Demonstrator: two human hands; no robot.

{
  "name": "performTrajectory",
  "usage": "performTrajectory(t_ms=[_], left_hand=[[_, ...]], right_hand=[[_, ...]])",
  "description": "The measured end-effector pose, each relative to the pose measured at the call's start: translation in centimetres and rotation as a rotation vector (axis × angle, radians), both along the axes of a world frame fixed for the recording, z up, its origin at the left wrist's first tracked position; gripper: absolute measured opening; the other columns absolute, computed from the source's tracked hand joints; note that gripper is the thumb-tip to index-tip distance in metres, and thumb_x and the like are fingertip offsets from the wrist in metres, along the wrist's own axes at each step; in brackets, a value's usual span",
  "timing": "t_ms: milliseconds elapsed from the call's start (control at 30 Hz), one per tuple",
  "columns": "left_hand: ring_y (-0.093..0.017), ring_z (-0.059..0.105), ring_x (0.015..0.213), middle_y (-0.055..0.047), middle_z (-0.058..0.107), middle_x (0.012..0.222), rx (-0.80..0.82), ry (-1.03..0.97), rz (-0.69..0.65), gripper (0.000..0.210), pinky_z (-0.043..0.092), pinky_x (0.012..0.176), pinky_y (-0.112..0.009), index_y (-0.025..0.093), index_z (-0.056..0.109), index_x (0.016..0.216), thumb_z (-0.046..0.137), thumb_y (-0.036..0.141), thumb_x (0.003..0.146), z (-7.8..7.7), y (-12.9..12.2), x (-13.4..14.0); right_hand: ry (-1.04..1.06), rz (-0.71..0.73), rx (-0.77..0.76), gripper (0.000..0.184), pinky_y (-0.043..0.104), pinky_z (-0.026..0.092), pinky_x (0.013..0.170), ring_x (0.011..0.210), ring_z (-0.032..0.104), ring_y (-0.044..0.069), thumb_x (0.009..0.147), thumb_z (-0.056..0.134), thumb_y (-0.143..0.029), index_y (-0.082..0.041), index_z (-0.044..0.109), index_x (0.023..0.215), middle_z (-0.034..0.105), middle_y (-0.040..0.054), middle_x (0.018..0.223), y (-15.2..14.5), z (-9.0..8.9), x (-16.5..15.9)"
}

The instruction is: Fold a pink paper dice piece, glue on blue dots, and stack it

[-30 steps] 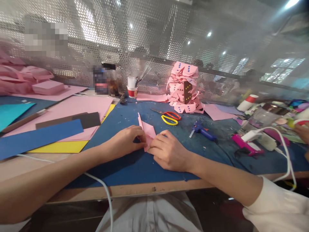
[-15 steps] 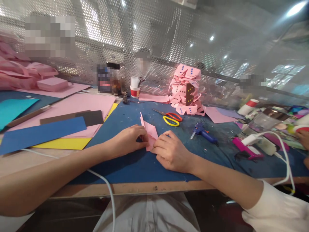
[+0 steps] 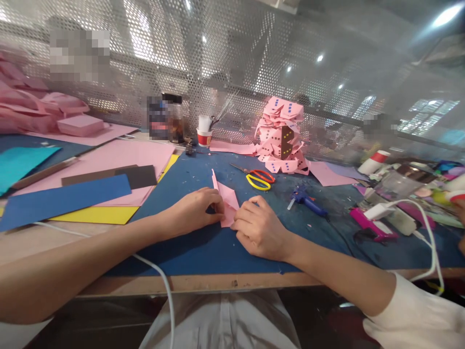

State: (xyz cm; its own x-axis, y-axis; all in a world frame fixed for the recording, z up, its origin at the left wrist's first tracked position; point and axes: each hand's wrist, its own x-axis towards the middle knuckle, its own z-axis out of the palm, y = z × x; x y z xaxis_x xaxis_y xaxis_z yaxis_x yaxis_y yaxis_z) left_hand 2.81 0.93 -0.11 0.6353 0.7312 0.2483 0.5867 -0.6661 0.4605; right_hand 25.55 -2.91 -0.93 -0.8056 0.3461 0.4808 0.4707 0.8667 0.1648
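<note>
A small folded piece of pink paper [image 3: 228, 201] lies on the blue mat [image 3: 203, 252] between my hands, its narrow strip standing out at the upper left. The thumb and fingers of my left hand [image 3: 199, 208] pinch its left edge. My right hand [image 3: 259, 228] has curled fingers closed on its lower right corner; the fingertips are partly hidden. Just beyond lie scissors [image 3: 258, 179] with red and yellow handles. Right of them rests a blue glue gun [image 3: 308, 201]. Behind stands a stacked pink paper model [image 3: 276, 135] with blue, brown and yellow squares.
Blue card [image 3: 69, 201], brown strips and pink sheets [image 3: 119, 150] cover the left side. A paper cup [image 3: 204, 137] with tools stands at the back, before a perforated metal screen [image 3: 232, 53]. White cables [image 3: 160, 276] cross the front edge. A power bank and clutter sit right.
Both hands stay on the folded pink paper in almost the same pose. The whole view has shifted very slightly; nothing was picked up or let go.
</note>
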Motion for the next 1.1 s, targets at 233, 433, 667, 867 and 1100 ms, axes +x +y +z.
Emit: performTrajectory(t_ms=[233,433,667,867,1100], left_hand=[[-0.020,0.060,0.084,-0.003,0.069,0.085,0.004,0.002,0.001,0.011,0.045,0.075,-0.030,0.019,0.067,0.078,0.064,0.027,0.085,-0.07,0.00,-0.09],[-0.020,0.060,0.085,-0.003,0.069,0.086,0.003,-0.005,-0.006,0.009,0.044,0.076,-0.030,0.019,0.067,0.078,0.066,0.026,0.084,-0.28,0.10,-0.10],[-0.019,0.060,0.082,-0.002,0.069,0.083,-0.001,0.000,0.012,0.009,0.043,0.071,-0.028,0.019,0.067,0.078,0.067,0.025,0.084,0.08,-0.04,0.01],[-0.020,0.060,0.084,-0.003,0.070,0.085,-0.028,-0.006,0.008,0.011,0.042,0.074,-0.028,0.019,0.069,0.077,0.068,0.027,0.084,0.06,0.01,-0.01],[-0.020,0.059,0.085,-0.003,0.069,0.085,-0.026,-0.005,-0.004,0.008,0.043,0.076,-0.029,0.019,0.067,0.078,0.068,0.025,0.083,-0.18,0.17,-0.02]], right_hand=[[0.033,0.012,-0.038,0.021,0.041,0.036,0.088,0.093,0.054,0.022,0.091,0.052,-0.012,-0.017,0.070,0.101,0.069,0.0073,0.097,-0.19,0.20,-0.31],[-0.037,0.043,-0.056,0.019,0.041,0.036,0.088,0.099,0.053,0.023,0.094,0.053,-0.015,-0.016,0.069,0.105,0.067,0.0072,0.100,-0.29,0.27,-0.42],[-0.100,0.050,-0.044,0.019,0.041,0.036,0.087,0.100,0.052,0.024,0.094,0.053,-0.014,-0.015,0.068,0.105,0.068,0.0079,0.100,-0.33,0.34,-0.53],[0.025,0.034,-0.045,0.018,0.041,0.036,0.089,0.095,0.053,0.022,0.092,0.053,-0.013,-0.015,0.069,0.101,0.068,0.0069,0.096,-0.14,-0.15,-0.30],[0.048,0.031,-0.099,0.018,0.039,0.038,0.086,0.091,0.056,0.021,0.091,0.052,-0.010,-0.015,0.069,0.093,0.069,0.0066,0.092,0.00,-0.14,-0.34]])
